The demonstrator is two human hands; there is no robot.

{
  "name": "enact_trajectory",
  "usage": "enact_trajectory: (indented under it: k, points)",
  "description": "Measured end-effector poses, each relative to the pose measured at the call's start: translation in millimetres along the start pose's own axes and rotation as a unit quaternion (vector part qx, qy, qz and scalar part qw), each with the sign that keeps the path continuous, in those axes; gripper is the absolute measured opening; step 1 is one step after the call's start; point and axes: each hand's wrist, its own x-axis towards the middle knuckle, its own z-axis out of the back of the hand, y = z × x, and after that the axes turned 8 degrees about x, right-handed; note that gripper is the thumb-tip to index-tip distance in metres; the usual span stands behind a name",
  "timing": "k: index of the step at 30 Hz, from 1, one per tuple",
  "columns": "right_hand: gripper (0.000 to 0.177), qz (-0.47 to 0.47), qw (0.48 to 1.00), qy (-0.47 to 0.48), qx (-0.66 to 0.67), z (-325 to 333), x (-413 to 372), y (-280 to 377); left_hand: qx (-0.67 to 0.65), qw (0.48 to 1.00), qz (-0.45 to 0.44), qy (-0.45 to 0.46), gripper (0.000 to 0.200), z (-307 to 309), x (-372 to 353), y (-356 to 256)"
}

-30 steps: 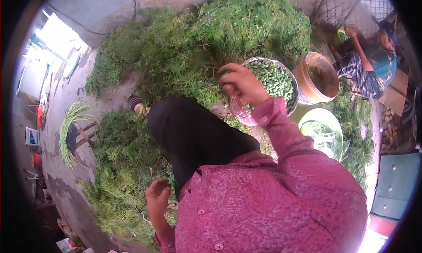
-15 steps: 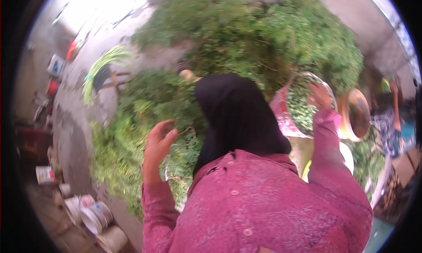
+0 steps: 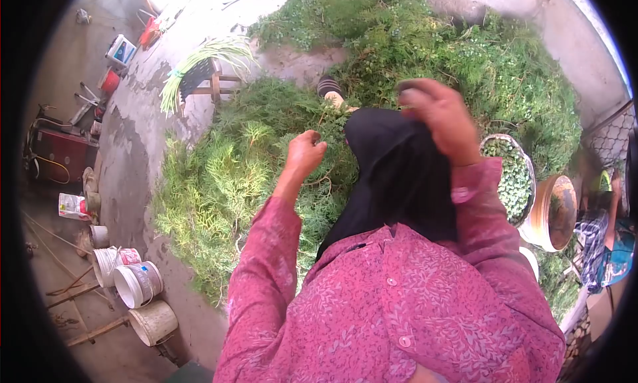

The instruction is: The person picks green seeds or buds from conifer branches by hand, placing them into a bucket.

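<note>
My left hand is above the cut evergreen branches to the left of my knee, its fingers curled in toward the thumb. Whatever it may hold is hidden. My right hand is raised over my dark-clad knee, with the fingers bent and pointing left. Motion smears its fingertips, so I cannot make out anything in them. To the right of that hand stands a bucket filled with small pale green pieces, partly covered by my sleeve.
More branches are heaped ahead along the wall. A tan bucket stands beyond the filled one. Long green stalks lie over a small stool. Several white buckets lie at the lower left.
My right hand has moved left from over the filled bucket to above my knee. The fingers of my left hand have curled in. The view has shifted, and the branches look sharper.
</note>
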Motion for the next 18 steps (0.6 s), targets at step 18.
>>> enact_trajectory:
  k: [18]
  points:
    - [0.03, 0.137, 0.982, 0.041, -0.126, -55.9, 4.3, -16.3, -0.328, 0.937, 0.007, -0.122, 0.023, -38.9, 31.5, 88.0]
